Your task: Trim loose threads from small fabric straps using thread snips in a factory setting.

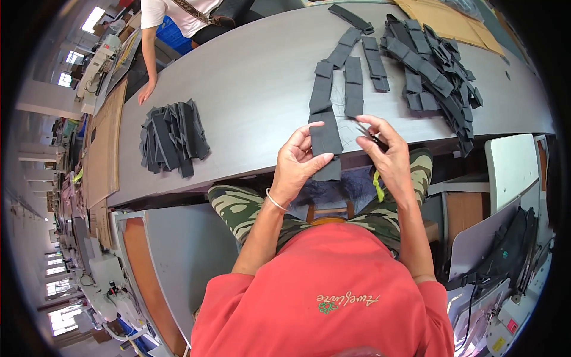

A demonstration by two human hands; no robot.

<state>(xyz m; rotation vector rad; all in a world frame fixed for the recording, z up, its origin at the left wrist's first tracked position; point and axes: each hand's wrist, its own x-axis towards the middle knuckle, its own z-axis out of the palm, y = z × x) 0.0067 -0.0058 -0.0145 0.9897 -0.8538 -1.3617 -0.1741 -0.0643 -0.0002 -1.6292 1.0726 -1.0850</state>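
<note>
My left hand pinches a dark grey fabric piece between thumb and fingers at the table's near edge. This piece ends a chain of similar joined pieces that runs away from me across the table. My right hand is closed around small dark thread snips, their tip pointing left toward the fabric, apart from it. From that hand dangles a yellow-green ribbon. Just beyond the snips lies a shorter fabric strip, with loose threads beside it.
A tangled heap of grey fabric chains covers the right of the grey table. To the left sits a stack of grey fabric pieces. Another person's hand rests at the far left edge. Cardboard lies at far right.
</note>
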